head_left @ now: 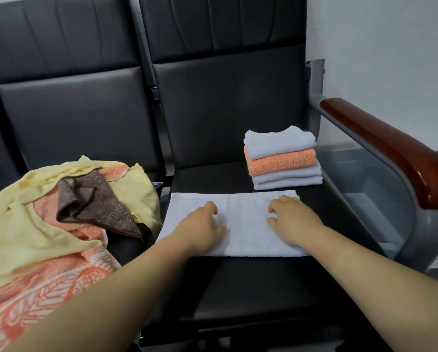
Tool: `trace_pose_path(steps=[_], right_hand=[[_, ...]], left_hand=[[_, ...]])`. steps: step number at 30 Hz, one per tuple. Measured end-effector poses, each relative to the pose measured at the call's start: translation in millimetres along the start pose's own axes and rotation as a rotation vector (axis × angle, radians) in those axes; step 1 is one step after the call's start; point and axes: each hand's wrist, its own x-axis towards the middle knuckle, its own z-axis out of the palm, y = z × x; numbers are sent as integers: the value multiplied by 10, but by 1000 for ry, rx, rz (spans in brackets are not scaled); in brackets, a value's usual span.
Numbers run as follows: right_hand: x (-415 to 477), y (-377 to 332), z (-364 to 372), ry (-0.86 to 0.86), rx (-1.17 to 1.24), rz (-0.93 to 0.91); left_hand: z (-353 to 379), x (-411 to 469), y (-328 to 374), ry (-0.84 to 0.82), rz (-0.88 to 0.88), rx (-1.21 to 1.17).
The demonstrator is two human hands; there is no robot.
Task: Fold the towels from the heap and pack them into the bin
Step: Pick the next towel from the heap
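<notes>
Head cam: our left hand (pixel 205 226) and right hand (pixel 294 222) rest loosely bent on the half-folded white terry towel (pixel 247 224) on the black seat (pixel 212 177). Soft, light, floppy stuff, so we'd pinch both near corners.

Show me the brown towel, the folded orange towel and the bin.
brown towel (pixel 98 204), head view, its middle.
folded orange towel (pixel 281 161), head view, front fold.
bin (pixel 352 171), head view, inside wall.

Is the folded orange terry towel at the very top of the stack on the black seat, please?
No, a folded white towel lies on top of the folded orange terry towel.
</notes>
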Motion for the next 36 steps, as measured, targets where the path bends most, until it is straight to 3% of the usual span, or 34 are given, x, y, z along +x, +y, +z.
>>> trace_pose_path(steps=[6,14,17,21,25,27,29,33,36], right_hand=[[-114,-92,-90,-98,-117,67],[-551,-501,-61,-237,66,-226],[-533,-499,-69,-252,64,-242],[-493,-484,-50,-243,86,-237],[-529,-504,-5,-220,146,-250],[-545,-491,19,-210,189,-243],[-554,-467,29,-242,271,-216],[-622,-450,-34,-352,485,-134],[-722,-464,-61,-363,452,-145]], left_hand=[[164,-15,79,-29,55,222],[86,-22,17,-23,-111,335],[84,-216,-50,-46,-164,84],[36,-526,-96,-68,-55,-313],[-66,-877,-75,-409,-109,-925],[-155,-1007,-92,-604,-134,-1019],[-224,-1051,-127,-662,-86,-1074],[-288,-1009,-87,-341,-47,-900],[-309,-969,-58,-99,-61,-675]])
